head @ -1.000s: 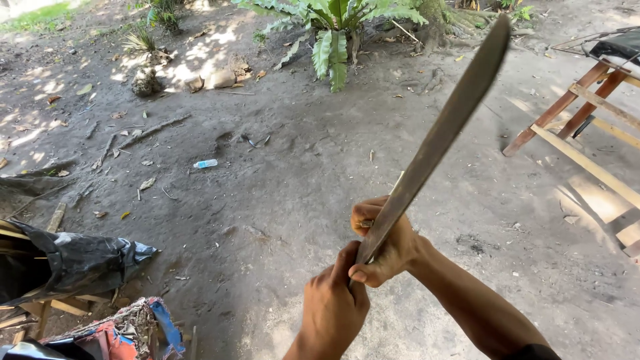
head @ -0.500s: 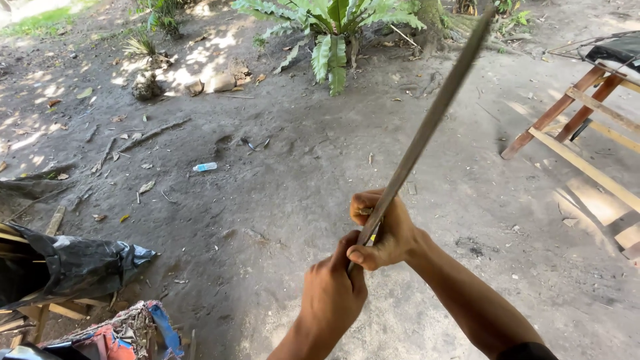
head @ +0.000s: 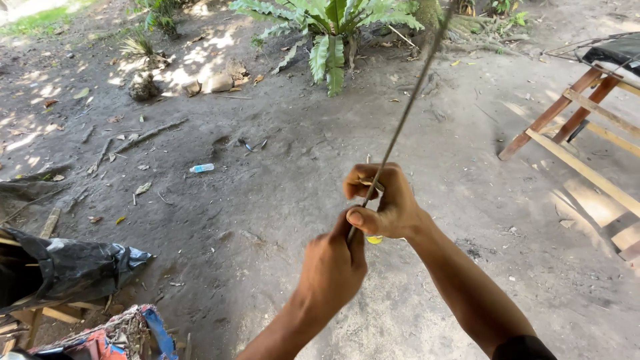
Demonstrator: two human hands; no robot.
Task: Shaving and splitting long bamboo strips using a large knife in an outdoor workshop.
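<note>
A long machete (head: 410,100) points up and away from me, its blade turned edge-on so it shows as a thin dark line. My left hand (head: 331,267) grips the lower end of it, near the handle. Just above, my right hand (head: 385,202) is closed around the blade's base, thumb pressed along it. Something small and yellow (head: 375,239) shows beneath my right hand; what it is cannot be told.
Bare dirt ground lies below. A wooden frame (head: 587,140) stands at the right. Black plastic sheeting (head: 63,270) and a colourful woven bag (head: 113,337) sit at the lower left. A small plastic bottle (head: 202,168) lies on the ground; a leafy plant (head: 331,37) grows farther off.
The machete has rotated in my hands from showing its flat side to showing only its edge. Both hands stayed on it and shifted slightly.
</note>
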